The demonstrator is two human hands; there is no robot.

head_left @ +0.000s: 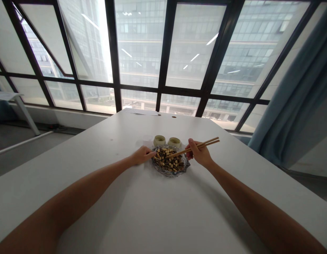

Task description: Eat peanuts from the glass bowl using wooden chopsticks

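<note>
With twelve pointing at the windows (196,46), a clear glass dish (170,173) with a wavy rim is sitting on the white table (158,215), directly in front of the person. It is holding a heap of nuts and seeds (176,164) — dark striped ones mixing with paler, rounder ones.

The right hand (199,152) is hovering beside the dish between two and three o'clock, its fingers clamping a pair of wooden chopsticks (207,142). Their back ends are pointing out toward two, while the tips are reaching into the heap, a little to the ten o'clock side of its middle. I am not managing to see whether they are pinching a piece.

The left hand (142,155) is resting between nine and ten, its fingertips meeting the dish's rim; whether they are gripping it or merely touching, I cannot tell.

Two pale green cups are standing just beyond the dish, one (159,141) at eleven, the other (174,142) just past twelve, both showing their mouths upward. Farther off at twelve, a small round disc (174,117) is lying near the table's far edge — and a blue-grey curtain (290,91) is hanging toward two.
</note>
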